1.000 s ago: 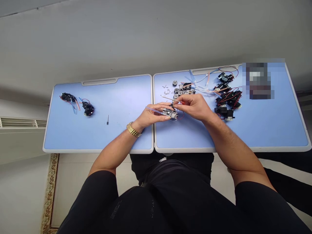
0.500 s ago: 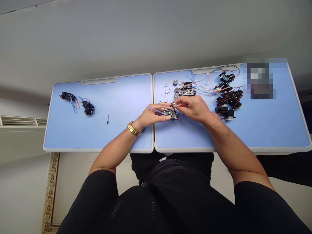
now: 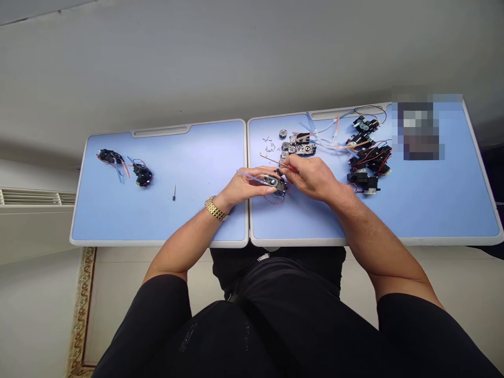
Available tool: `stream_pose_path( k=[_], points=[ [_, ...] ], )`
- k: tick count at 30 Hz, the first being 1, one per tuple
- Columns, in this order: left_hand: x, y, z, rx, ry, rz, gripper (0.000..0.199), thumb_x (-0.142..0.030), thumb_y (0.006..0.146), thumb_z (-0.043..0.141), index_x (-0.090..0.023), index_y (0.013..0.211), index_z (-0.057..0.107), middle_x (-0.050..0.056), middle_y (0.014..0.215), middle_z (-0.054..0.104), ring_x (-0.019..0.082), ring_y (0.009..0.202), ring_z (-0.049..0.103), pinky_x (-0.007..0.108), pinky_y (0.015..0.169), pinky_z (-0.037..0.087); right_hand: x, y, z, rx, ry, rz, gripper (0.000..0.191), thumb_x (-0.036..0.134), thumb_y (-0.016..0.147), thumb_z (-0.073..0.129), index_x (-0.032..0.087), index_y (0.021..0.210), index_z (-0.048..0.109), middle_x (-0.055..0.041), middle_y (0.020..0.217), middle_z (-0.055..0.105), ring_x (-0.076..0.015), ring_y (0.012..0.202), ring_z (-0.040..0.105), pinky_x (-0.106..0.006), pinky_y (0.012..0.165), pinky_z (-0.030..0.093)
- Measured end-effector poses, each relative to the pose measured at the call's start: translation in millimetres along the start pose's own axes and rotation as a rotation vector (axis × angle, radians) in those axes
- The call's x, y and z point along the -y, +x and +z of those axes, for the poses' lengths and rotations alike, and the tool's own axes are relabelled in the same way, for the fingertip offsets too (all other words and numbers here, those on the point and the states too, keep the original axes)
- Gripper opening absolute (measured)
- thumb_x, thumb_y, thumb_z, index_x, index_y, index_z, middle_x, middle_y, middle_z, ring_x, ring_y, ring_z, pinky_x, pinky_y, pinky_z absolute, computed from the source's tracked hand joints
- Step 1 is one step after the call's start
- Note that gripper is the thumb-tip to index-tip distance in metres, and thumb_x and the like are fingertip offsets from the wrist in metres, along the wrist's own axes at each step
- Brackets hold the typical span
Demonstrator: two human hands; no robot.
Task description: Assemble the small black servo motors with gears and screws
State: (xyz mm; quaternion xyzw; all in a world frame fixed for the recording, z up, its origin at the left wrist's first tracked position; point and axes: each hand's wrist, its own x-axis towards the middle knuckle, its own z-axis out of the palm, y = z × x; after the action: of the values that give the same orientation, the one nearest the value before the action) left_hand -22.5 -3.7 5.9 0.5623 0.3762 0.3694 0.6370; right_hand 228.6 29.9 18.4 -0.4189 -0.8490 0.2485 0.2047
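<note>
My left hand (image 3: 246, 185) is closed around a small pump (image 3: 271, 180) with a grey-black body, thin red wires and a pale blue tube (image 3: 250, 176) running out to the left. In my right hand (image 3: 311, 176) is a screwdriver (image 3: 271, 159) with a red handle, mostly covered by the fingers. Its thin shaft points left and slightly up, over the loose screws (image 3: 269, 146) on the table. The right fingers are close beside the pump; whether they touch it I cannot tell.
Round metal parts (image 3: 283, 134) and opened pump pieces (image 3: 305, 149) lie beyond my hands. Black pump units (image 3: 370, 157) with wires and tubes are heaped at right. At left lie two more units (image 3: 142, 173) and a small dark screwdriver (image 3: 174, 194). A seam (image 3: 248, 220) divides the tables.
The screwdriver's shaft has swung so its tip is higher, near the screws. My right hand has turned slightly. The pump has tilted a little in my left hand.
</note>
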Motion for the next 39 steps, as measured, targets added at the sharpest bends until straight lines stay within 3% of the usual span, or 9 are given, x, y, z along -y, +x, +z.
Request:
stream_pose_path(
  k=[10,18,24,32,36,39],
  points=[
    [2,0,1.3,-0.013,-0.139,-0.055,0.048,-0.044,0.075,0.103,-0.022,0.115,0.089,0.012,0.119,0.088,0.027,0.109,0.085,0.045,0.107,0.068,1,-1,1,-0.005,-0.065,-0.058,0.018,0.033,0.109,0.049,0.024,0.107,0.064,-0.0076,0.085,0.078,-0.0229,0.071,0.064,-0.034,0.068,0.037],
    [6,0,0.3,-0.022,0.074,0.071,0.044,-0.036,0.075,0.103,-0.027,0.115,0.091,0.012,0.142,0.080,0.023,0.116,0.081,0.038,0.106,0.066,4,2,-1,0.020,0.050,0.035,0.017,0.035,0.107,0.048,0.026,0.100,0.059,-0.0068,0.082,0.075,-0.0234,0.067,0.060,-0.034,0.069,0.038],
    [4,0,0.8,-0.032,0.104,0.095,0.044,-0.038,0.076,0.103,-0.026,0.116,0.091,0.013,0.137,0.082,0.026,0.123,0.080,0.040,0.110,0.066,5,4,0,0.052,0.129,0.103,0.018,0.040,0.106,0.049,0.026,0.097,0.056,-0.0067,0.084,0.073,-0.0232,0.070,0.057,-0.034,0.071,0.037],
    [-4,1,1.1,-0.090,0.065,0.004,0.047,-0.040,0.073,0.104,-0.024,0.114,0.090,0.012,0.131,0.085,0.028,0.118,0.083,0.042,0.106,0.069,3,9,-10,0.180,0.239,0.090,0.012,0.033,0.105,0.051,0.024,0.105,0.059,-0.0019,0.081,0.070,-0.0207,0.076,0.059,-0.032,0.076,0.039],
    [-6,0,1.7,-0.107,0.072,-0.024,0.048,-0.042,0.072,0.104,-0.023,0.114,0.090,0.013,0.130,0.085,0.029,0.116,0.083,0.042,0.104,0.070,1,10,-8,0.161,0.210,0.079,0.012,0.033,0.106,0.053,0.023,0.104,0.059,-0.0025,0.083,0.070,-0.0206,0.076,0.058,-0.032,0.076,0.037],
    [-9,0,1.8,-0.114,0.094,-0.040,0.046,-0.044,0.073,0.104,-0.025,0.113,0.091,0.011,0.130,0.085,0.030,0.120,0.083,0.044,0.111,0.068,1,12,-7,0.150,0.190,0.071,0.010,0.032,0.107,0.053,0.024,0.103,0.059,-0.0030,0.085,0.070,-0.0213,0.080,0.059,-0.032,0.078,0.037]
  ],
)
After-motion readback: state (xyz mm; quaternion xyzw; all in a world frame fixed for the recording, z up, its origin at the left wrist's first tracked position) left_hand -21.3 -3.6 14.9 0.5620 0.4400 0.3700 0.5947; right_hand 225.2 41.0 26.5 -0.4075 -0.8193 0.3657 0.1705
